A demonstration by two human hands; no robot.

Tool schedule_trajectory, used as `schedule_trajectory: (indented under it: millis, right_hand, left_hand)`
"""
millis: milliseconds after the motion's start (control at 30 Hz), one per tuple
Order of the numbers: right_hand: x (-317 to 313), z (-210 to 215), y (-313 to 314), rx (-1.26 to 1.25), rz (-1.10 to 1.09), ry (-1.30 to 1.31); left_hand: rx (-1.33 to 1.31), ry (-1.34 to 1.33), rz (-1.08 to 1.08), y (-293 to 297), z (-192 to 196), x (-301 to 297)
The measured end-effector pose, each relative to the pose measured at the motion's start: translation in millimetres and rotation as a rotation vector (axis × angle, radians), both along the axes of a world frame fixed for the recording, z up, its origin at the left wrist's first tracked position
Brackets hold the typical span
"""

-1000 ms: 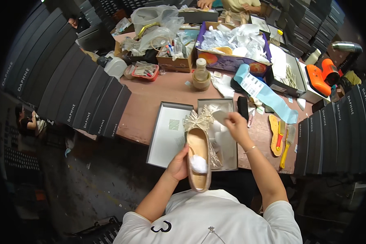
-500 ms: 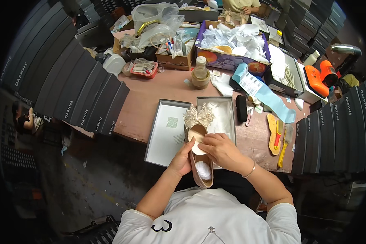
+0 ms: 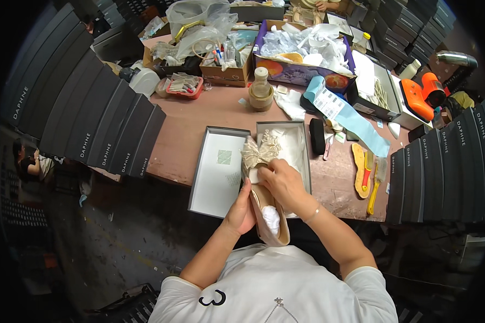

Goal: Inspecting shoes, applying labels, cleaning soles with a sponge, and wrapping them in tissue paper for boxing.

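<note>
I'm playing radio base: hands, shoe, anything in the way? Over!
Left hand holding bow-topped ballet flat. Right hand at its toe opening. White wad toward heel, clear of both hands.

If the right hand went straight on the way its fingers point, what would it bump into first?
Most likely the front of the shoe, by its pale gold bow: the right hand points forward-left over the shoe's opening, though its depth there is unclear.

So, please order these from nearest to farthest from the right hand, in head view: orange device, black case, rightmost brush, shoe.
1. Shoe: directly at the right hand.
2. Black case: ahead, right.
3. Rightmost brush: farther right.
4. Orange device: right, farther back.
</note>
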State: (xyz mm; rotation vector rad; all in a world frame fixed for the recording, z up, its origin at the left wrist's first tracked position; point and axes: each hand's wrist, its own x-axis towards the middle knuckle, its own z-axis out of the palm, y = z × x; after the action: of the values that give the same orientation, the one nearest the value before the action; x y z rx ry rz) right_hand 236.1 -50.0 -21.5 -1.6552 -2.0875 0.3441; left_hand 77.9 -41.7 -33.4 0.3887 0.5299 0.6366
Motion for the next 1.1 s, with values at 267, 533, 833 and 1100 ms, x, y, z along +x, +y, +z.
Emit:
schedule_trajectory:
  millis: [267, 533, 833, 1100]
  right_hand:
    - [14.3, 4.6, 26.2, -0.072, 0.032, 0.268]
    - [76.5, -38.2, -2.2, -0.124, 0.05, -0.485]
    - [47.5, 22.4, -25.4, -0.221, -0.317, 1.14]
    - [22.8, 55.0, -33.0, -0.389, 0.301, 0.341]
  left_hand:
    - [-0.067, 0.094, 0.075, -3.5, -6.9, -8.2]
    - [-0.121, 0.031, -0.021, 16.0, -9.4, -18.0]
    - [-0.091, 0.017, 0.055, 8.0, -8.2, -3.3]
    - [-0.019, 0.068, -0.07, 5.8, -20.9, 4.2]
